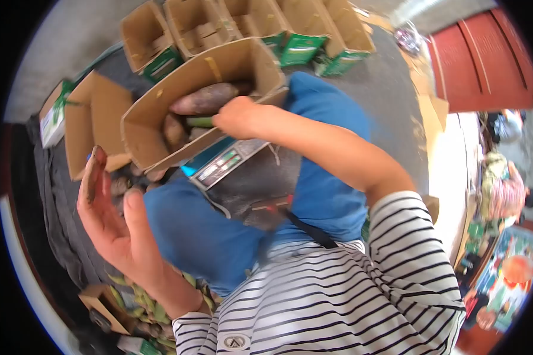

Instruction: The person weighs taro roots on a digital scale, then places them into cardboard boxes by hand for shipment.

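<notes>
My right hand reaches over the near wall of a cardboard box, its fingers closed. A green, stick-like thing juts out from the fingers; its other end is hidden by the hand. Inside the box lie a large purplish tuber and a smaller brownish one, with others partly hidden. Against the box's near side is a digital scale with a lit display panel. To the left, my left hand is raised, empty, fingers spread and stained with dirt.
Several open cardboard boxes stand in a row at the back. Another open box is at the left. Low left, a small box sits beside yellow-green produce. Other people are at the far right, near a red door.
</notes>
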`<state>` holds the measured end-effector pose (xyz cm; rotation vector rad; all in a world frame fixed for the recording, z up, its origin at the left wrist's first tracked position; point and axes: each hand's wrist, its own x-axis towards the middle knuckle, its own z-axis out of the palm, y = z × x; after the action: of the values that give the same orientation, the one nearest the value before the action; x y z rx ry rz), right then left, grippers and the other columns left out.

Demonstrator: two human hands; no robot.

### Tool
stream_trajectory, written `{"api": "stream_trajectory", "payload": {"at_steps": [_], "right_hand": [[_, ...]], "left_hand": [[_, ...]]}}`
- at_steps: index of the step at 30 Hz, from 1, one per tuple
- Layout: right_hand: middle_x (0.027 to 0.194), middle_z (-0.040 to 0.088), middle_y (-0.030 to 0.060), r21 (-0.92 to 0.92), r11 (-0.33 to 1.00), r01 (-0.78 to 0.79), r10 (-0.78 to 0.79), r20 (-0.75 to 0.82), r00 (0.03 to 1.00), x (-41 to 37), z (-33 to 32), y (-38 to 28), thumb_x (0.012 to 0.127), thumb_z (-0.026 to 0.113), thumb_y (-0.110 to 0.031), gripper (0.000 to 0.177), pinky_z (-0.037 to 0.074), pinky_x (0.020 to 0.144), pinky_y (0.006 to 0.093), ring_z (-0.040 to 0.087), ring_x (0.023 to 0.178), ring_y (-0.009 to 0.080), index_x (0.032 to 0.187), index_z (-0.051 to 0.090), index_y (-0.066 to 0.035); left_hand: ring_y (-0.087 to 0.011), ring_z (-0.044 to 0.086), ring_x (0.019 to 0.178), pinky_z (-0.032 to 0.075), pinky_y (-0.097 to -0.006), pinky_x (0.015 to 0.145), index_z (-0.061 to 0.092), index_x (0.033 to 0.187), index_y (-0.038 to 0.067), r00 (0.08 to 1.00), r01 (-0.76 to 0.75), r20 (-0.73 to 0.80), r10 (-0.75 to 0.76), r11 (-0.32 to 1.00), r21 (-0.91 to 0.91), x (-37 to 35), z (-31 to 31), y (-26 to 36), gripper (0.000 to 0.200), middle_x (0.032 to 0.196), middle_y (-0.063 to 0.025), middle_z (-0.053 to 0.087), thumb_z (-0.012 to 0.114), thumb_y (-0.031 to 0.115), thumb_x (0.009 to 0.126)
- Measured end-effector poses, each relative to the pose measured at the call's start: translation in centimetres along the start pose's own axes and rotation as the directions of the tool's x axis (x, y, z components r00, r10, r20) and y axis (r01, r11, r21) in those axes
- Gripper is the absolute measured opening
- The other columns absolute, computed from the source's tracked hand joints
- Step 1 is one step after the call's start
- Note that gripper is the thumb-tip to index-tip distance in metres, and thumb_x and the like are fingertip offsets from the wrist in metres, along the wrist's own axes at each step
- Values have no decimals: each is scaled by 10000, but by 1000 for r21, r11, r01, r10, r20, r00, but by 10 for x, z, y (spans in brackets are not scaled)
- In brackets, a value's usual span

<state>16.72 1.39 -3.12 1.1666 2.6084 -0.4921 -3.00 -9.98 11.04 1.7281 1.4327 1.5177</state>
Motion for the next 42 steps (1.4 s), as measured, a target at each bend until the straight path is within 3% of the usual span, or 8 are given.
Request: {"api": "stream_trajectory", "payload": {"at_steps": [5,10,18,24,29,34,38,42], "right_hand": [[939,710,135,-24,999,-30,31,26,999,-2,-5,-1,816,559,-130,204,545,707,414,686,890,296,916,724,-63],[999,697,141,33,999,16,-17,16,1000,-7,-16,-1,818,583,-162,220,538,742,410,671,951,288,975,701,-63],[907,619,146,178,981,77,62,-661,748,-39,-48,13,820,635,-204,234,515,722,420,647,844,333,973,587,-33],[915,621,153,166,986,32,12,-257,966,-42,-48,20,829,629,-219,250,520,696,431,648,842,340,996,596,-35],[908,628,143,217,969,118,104,-791,603,-61,-68,20,835,623,-236,356,531,694,441,651,821,339,1154,574,-87],[1090,640,121,321,946,-41,281,-752,596,-118,-76,31,860,598,-256,411,519,800,393,633,960,308,1249,559,-131],[1108,623,83,361,920,-156,393,-838,379,-166,-24,66,895,590,-236,370,519,815,364,642,947,247,1252,561,-141],[1231,560,132,629,612,-480,771,-610,184,-253,85,107,888,590,-131,407,497,891,362,617,1042,244,1289,527,-116]], "left_hand": [[-302,497,1230,351,-391,1043,501,1271,-1,884,-261,462,68,893,368,20,41,35,504,1282,-149,550,678,128,817],[-312,565,1101,444,-396,923,512,1243,-7,836,-317,547,47,855,411,31,81,-3,465,1191,-190,572,677,135,832],[-407,571,1021,465,-458,844,507,1207,-5,697,-323,675,-242,734,597,14,94,-67,478,1121,-227,575,686,179,804],[-385,609,965,498,-450,790,466,1242,-4,607,-406,731,-312,669,622,4,112,-87,535,1068,-223,594,689,215,809],[-386,617,950,511,-457,780,448,1261,4,600,-457,747,-287,643,615,0,115,-111,558,1069,-225,599,689,231,813],[-394,613,952,508,-469,782,450,1208,11,558,-476,776,-293,653,589,-2,113,-115,501,1051,-231,607,670,263,834],[-384,623,934,515,-459,766,461,1143,-3,541,-492,778,-318,631,600,1,116,-111,444,1005,-224,622,662,259,846],[-372,632,930,521,-446,765,471,1105,-5,525,-491,774,-354,616,616,5,119,-104,423,1001,-220,624,680,248,838]]}}
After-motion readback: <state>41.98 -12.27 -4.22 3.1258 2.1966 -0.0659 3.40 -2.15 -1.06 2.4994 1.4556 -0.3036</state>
